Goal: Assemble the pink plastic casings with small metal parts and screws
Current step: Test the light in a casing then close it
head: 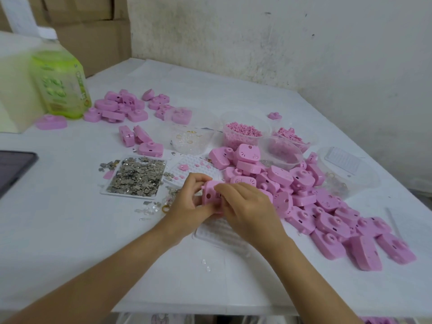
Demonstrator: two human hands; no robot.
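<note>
A pink plastic casing (211,193) is held upright just above the white table (70,230) near its middle. My left hand (187,202) grips its left side, fingers curled over the top edge. My right hand (245,206) covers its right side, fingertips pressed on the casing's face. Whether a small part sits under those fingertips is hidden. A flat tray (136,177) heaped with small grey metal parts lies left of my hands. A big pile of pink casings (327,206) spreads to the right.
Another group of pink casings (121,107) lies at the back left beside a green bottle (60,83). Clear tubs hold pink bits (243,133) and rings (191,139). A white studded board (194,168) sits behind my hands, a dark tablet (14,169) at the left edge.
</note>
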